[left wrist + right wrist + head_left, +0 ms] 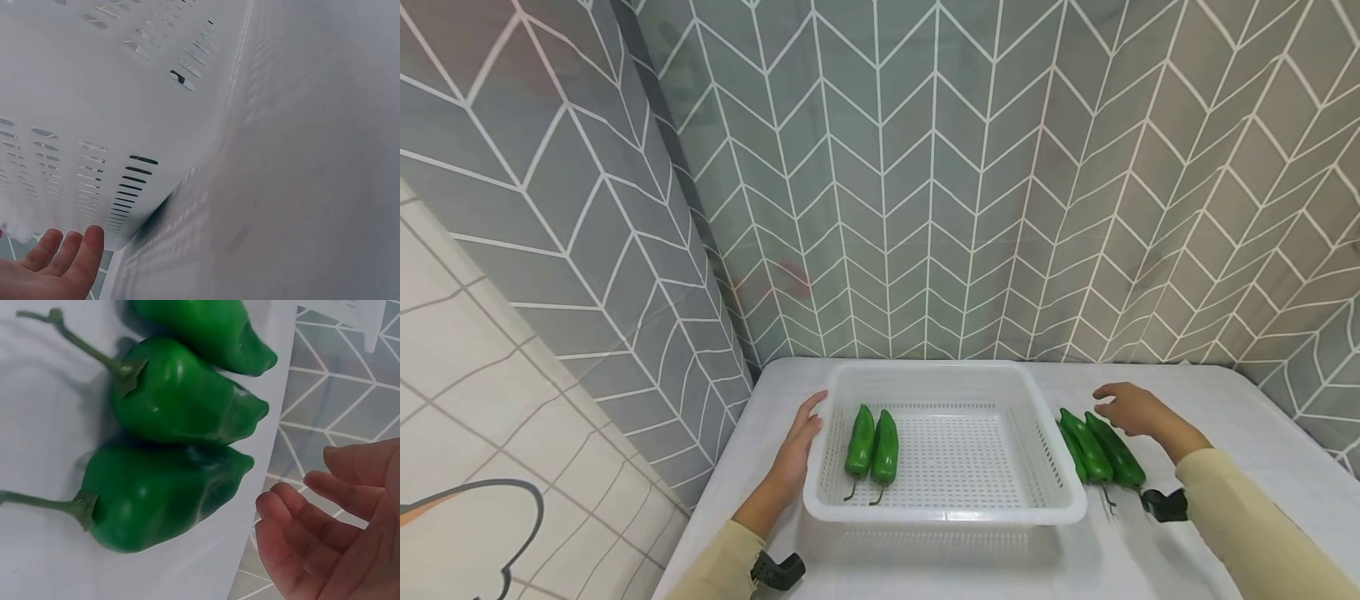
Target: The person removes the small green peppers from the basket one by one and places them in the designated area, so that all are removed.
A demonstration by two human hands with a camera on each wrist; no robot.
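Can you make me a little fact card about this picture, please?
Container: white, rectangular, slotted plastic basket
Inside: two long, shiny green peppers
Outside: three more long green peppers, right of the basket
Surface: white-covered table
Left grip: at the basket's left side
Right grip: empty, near the outside peppers' tips
Backdrop: grey covering with white zigzag lines

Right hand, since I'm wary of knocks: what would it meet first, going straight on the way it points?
Likely the white basket, though depth is unclear: the hand could pass above, or graze the green peppers.
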